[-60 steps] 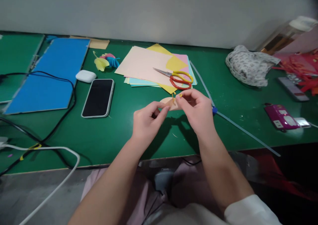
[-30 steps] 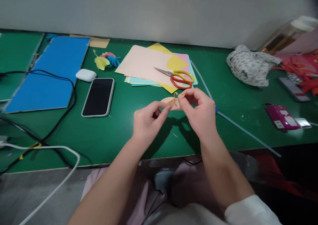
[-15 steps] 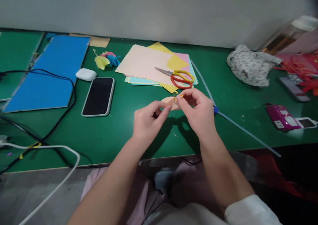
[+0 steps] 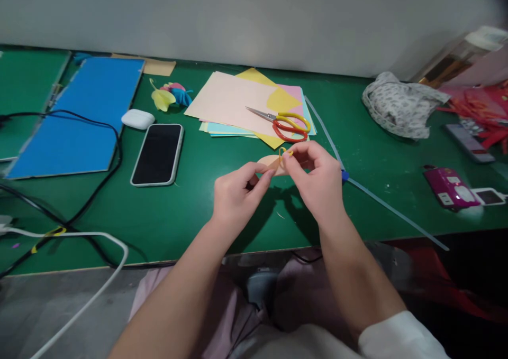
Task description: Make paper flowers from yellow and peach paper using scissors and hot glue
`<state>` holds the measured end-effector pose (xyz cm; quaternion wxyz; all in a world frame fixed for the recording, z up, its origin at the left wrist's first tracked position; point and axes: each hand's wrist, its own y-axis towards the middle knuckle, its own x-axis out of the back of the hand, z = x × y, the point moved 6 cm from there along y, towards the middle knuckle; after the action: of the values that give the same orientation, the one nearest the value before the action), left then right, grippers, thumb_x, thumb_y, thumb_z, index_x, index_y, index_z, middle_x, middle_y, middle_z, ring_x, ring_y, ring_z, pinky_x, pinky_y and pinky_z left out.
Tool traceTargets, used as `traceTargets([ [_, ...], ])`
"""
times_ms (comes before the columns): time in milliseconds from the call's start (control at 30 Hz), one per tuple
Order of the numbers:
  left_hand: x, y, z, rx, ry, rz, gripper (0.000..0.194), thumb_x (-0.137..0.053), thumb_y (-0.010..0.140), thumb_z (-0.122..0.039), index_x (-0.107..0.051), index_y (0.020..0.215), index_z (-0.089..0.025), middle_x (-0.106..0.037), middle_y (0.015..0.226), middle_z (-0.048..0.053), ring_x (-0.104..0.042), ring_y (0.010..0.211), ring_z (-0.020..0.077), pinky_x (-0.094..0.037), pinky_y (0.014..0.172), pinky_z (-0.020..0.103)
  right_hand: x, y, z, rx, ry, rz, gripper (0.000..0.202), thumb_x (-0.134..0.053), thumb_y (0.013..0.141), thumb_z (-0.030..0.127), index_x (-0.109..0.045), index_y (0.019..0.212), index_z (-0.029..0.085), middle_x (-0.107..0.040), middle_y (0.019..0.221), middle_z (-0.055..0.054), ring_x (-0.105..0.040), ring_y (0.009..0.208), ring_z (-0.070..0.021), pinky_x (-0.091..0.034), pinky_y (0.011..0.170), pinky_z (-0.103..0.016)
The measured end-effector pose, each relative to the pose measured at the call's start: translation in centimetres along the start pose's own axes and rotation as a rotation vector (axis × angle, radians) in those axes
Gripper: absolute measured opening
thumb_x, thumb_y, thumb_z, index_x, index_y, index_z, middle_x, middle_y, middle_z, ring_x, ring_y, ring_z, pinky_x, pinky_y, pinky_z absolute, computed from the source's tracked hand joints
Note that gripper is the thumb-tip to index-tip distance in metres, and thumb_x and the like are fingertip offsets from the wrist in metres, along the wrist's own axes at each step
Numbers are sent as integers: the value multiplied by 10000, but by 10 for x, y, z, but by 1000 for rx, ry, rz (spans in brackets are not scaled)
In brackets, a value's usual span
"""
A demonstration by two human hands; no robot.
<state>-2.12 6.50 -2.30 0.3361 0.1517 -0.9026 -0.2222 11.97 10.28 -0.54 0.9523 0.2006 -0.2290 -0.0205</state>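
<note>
Slight movement only in the head view: the yellow strip [image 4: 281, 151] now curves over closer to the right fingertips than half a second ago. Both hands and the surrounding items hold practically the same positions.

Left hand [image 4: 235, 196]: grip pressed together, thumb and forefinger pinching the near edge of the peach paper piece [image 4: 268, 160]. Right hand [image 4: 319, 183]: grip pressed together at the yellow strip; whether it also catches the paper is hidden behind the fingers. Workpiece location: raised between the two hands, over the desk [image 4: 198, 216], nearer the person than the scissors [image 4: 274, 118], which lie on the paper sheets [image 4: 226, 94]. To the left lie the phone [image 4: 157, 154] and, farther back, the folded paper pieces [image 4: 163, 100].

Assessment: the step in hand appears to be bending or curling the strip at the paper's fold. Continuing it calls for a steady left pinch and a light right one, since thin paper probably creases or tears easily.
</note>
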Motion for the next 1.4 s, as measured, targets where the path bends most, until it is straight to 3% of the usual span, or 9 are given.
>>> traceTargets([
  [433,1,-1,2,15,-16,-7,132,-599,790,-300,-651,739,-190,-500,462,-84,-435,411,27,-336,449,131,0,1,-6,-61,131,31,43,-581,778,228,-576,745,200,-623,694,34,-587,609,-103,-485,592,-229],
  [800,1,0,0,1,8,-12,128,-596,789,-300,-657,754,-193,-510,462,-83,-442,410,33,-335,452,140,-2,0,0,0,24,29,41,-576,774,205,-558,737,197,-609,686,34,-573,597,-103,-477,607,-238],
  [1400,2,-3,-2,-19,-4,-52,123,-600,789,-294,-660,743,-197,-509,462,-82,-447,412,30,-341,455,134,-4,-3,-1,-11,42,-21,49,-573,788,223,-538,758,207,-599,706,32,-574,601,-105,-488,619,-242],
])
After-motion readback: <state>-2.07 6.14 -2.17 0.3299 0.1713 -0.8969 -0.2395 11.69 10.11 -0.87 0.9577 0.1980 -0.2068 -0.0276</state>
